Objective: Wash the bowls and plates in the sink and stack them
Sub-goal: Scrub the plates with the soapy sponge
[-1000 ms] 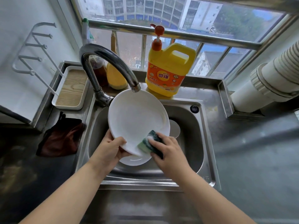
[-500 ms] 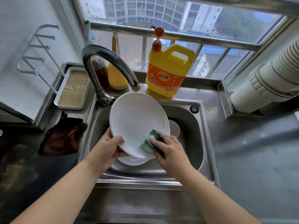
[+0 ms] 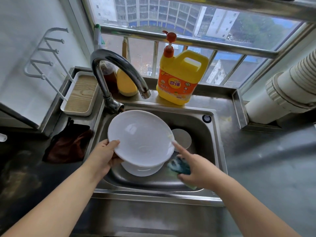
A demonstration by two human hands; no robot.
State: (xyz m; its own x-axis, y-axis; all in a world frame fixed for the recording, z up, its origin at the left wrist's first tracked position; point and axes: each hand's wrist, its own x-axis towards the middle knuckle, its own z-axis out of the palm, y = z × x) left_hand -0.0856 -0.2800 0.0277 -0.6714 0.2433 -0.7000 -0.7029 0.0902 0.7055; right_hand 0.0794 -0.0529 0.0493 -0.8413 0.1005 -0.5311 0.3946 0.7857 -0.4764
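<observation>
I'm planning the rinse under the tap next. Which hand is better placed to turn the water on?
Probably the right hand. It holds only the sponge, index finger out by the plate rim. The left hand grips that plate over the sink; letting go would drop it.

White plate [image 3: 140, 137] tilted above perhaps another plate [image 3: 142, 170] in sink [image 3: 205, 134]

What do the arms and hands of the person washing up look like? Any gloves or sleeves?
Both forearms are bare, with no sleeve showing anywhere in view. The left hand and right hand wear no gloves, and no rings, watch or bracelet can be seen.
</observation>
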